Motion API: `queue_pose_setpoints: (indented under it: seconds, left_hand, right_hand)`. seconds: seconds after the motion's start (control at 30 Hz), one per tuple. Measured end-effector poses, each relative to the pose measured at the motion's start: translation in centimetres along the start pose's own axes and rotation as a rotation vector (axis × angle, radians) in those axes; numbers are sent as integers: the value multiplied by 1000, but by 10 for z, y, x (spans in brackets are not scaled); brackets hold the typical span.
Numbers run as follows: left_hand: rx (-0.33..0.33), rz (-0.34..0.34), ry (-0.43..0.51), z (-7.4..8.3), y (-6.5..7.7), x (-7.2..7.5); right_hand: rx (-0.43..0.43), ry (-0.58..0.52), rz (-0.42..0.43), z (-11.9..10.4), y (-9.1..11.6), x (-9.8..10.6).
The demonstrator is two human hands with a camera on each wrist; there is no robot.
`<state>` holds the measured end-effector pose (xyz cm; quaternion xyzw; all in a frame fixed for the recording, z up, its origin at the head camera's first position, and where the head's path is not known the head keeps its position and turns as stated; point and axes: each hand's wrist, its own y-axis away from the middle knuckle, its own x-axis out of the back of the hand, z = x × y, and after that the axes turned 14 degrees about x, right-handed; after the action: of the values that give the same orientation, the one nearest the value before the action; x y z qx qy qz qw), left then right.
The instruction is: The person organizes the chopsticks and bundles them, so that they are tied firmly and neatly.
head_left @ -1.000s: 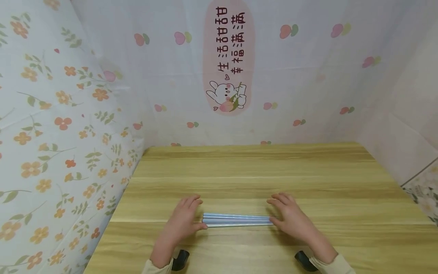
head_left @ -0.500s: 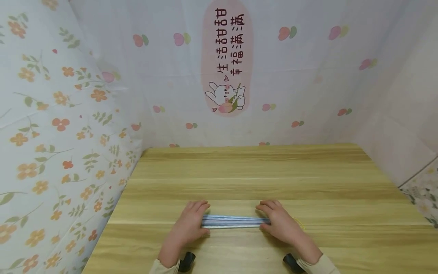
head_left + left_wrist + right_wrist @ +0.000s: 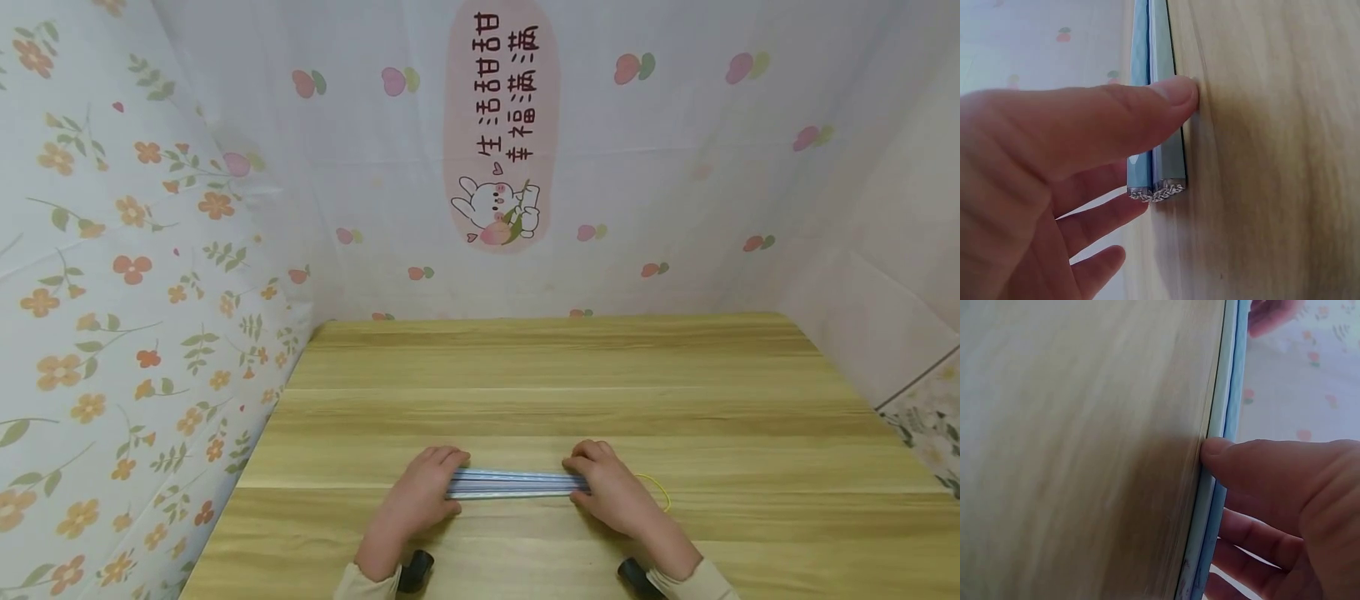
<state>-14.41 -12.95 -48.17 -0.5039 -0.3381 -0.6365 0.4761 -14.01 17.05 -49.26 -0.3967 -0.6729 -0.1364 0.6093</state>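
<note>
Now that they have moved closer together, the left hand (image 3: 422, 493) and right hand (image 3: 617, 493) pinch the long blue thing (image 3: 517, 484) on the counter (image 3: 525, 383), so it is held on both sides.

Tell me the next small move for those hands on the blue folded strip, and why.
Probably a small, level lift of the blue folded strip: the left hand and right hand pinch it from both sides, well apart from each other, so it should come up evenly.
</note>
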Motion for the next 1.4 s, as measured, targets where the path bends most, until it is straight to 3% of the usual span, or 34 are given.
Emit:
queue_pose_setpoints:
  seconds: [0.4, 0.87, 1.13, 1.4]
  left_hand:
    - [-62, 100, -49, 1, -1, -3]
    - [-49, 82, -5, 3, 0, 1]
    - [-40, 39, 30, 3, 0, 0]
    - [-67, 58, -11, 4, 0, 1]
  right_hand:
    - [14, -8, -12, -3, -3, 0]
    - [11, -15, 23, -3, -3, -1]
    - [-9, -17, -8, -4, -4, -1]
    - [-1, 2, 7, -4, -4, -2]
